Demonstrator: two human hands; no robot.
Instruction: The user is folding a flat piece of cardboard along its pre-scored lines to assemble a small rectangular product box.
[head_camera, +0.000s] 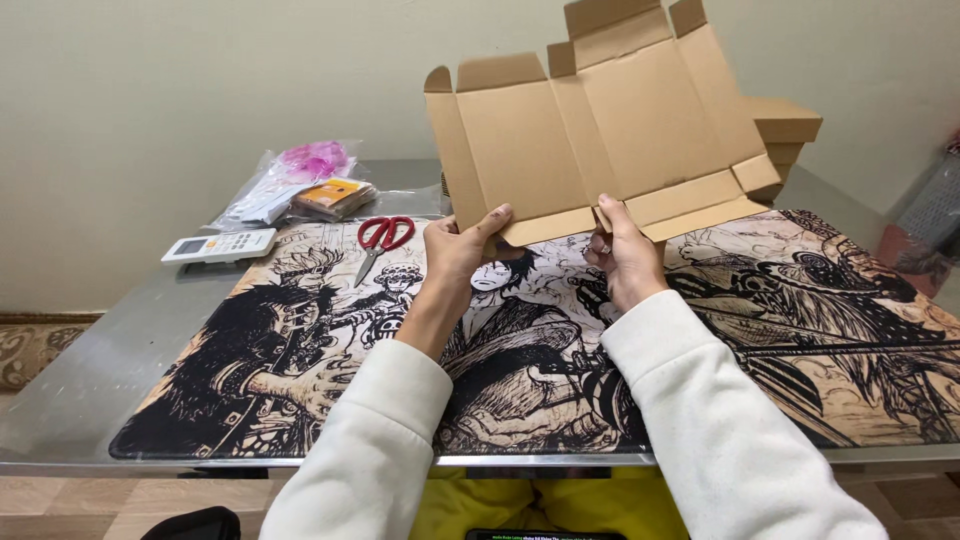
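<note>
Both hands hold a flat, unfolded cardboard box blank (600, 130) upright above the middle of the table (90, 370), its flaps fanned out toward the wall. The left hand (458, 250) grips the blank's lower edge, fingers curled over the front; the right hand (625, 255) pinches the same edge just beside it, thumb on the near face. A black-and-tan illustrated mat (820, 330) covers most of the table. Red-handled scissors (380, 240) lie on the mat's far left part. A white remote control (220, 245) rests near the far left corner, beside clear plastic bags (295, 185). Folded cardboard boxes (785, 130) are stacked at the far right edge.
</note>
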